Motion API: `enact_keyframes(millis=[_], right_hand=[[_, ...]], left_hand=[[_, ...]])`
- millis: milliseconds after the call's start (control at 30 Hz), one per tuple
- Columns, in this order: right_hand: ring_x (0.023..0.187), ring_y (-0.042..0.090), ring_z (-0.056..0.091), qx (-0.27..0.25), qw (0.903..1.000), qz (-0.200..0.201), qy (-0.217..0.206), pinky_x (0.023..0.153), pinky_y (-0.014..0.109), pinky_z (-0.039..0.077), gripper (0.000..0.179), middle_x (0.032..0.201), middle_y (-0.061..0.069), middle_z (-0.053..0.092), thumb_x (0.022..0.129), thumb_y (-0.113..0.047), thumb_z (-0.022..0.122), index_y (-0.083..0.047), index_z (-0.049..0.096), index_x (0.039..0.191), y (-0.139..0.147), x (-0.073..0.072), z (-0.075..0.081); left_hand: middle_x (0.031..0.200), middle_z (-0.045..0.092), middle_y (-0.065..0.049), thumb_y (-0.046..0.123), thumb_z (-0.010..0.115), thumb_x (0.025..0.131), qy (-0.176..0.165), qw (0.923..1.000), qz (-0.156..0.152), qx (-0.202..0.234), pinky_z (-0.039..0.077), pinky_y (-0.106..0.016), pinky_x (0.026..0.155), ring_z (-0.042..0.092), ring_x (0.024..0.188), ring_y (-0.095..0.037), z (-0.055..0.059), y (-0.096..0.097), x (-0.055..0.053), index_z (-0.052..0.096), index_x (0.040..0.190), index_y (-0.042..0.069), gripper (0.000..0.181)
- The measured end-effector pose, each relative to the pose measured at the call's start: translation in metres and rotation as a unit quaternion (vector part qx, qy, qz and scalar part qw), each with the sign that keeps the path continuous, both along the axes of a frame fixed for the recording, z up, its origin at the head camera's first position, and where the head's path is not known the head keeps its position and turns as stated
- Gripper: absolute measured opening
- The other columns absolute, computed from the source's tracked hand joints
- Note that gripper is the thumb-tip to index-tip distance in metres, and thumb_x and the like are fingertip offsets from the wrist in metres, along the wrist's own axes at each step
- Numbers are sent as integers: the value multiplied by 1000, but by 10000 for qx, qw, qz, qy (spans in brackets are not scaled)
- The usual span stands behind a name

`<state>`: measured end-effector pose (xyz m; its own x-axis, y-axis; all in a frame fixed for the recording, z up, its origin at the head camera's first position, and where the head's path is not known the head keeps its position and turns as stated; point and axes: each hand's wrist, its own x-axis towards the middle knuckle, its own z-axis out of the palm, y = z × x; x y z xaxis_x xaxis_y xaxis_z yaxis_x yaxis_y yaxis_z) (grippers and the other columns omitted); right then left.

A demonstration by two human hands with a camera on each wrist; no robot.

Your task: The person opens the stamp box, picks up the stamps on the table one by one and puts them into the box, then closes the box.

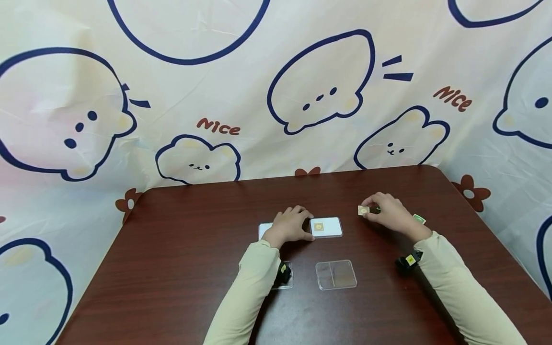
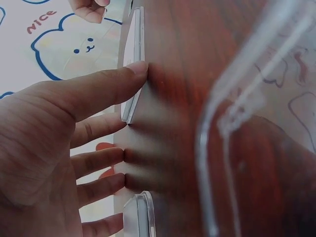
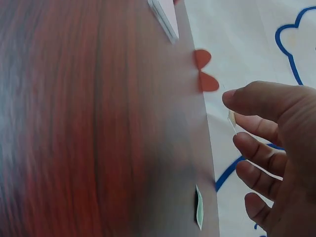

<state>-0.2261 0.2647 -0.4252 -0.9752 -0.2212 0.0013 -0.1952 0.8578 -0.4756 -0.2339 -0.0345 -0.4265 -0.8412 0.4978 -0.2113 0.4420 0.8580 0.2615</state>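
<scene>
Across the smooth brown counter, wide room reaches the left edge. Your left hand spreads loose fingers; your right hand pinches. Nearer you lies a clear plastic case. Your left fingers touch a round-cornered white box; right of it, your right fingers hold a thin, pale square.

Head view looks down on the table both wrist views show closer.

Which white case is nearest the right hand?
The white case between the left hand and right hand, showing a small tan square. The other white case sits left of the left hand, partly hidden by it.
</scene>
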Motion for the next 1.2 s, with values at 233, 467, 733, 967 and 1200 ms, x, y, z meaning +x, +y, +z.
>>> enact_keyframes(millis=[233,467,733,967,1200], right_hand=[[98,27,51,-138,9994,323,-51,86,49,45,24,110,13,61,87,-18,69,-8,67,110,-22,-1,-7],[94,22,52,-109,9968,788,-43,83,41,46,21,104,9,61,87,-17,69,-8,67,107,-46,-3,-12],[94,21,51,-141,9950,986,-96,82,39,44,19,103,7,61,86,-14,70,-10,66,104,-59,0,-14],[93,19,50,-109,9950,975,-182,82,37,42,20,102,4,60,85,-17,72,-11,67,104,-64,1,-19],[98,22,51,-25,9944,1047,-112,85,42,44,20,105,5,62,86,-19,71,-11,69,104,-68,0,-21]], left_hand=[[147,43,-1,50,70,84,-16,10000,15,37,35,-50,108,40,135,-27,-1,-1,1,51,138,26,63],[147,43,0,50,71,83,-13,10000,26,53,35,-51,108,41,135,-26,-1,0,1,52,138,27,62],[147,43,0,51,71,83,-17,10000,55,-19,35,-51,108,41,134,-26,0,1,0,52,138,27,63],[147,43,1,51,71,82,-21,10000,80,-32,34,-51,108,41,135,-25,-1,3,-1,52,137,28,63],[147,43,0,51,72,82,17,10000,81,-23,35,-51,108,41,134,-26,-3,3,-2,53,137,27,64]])
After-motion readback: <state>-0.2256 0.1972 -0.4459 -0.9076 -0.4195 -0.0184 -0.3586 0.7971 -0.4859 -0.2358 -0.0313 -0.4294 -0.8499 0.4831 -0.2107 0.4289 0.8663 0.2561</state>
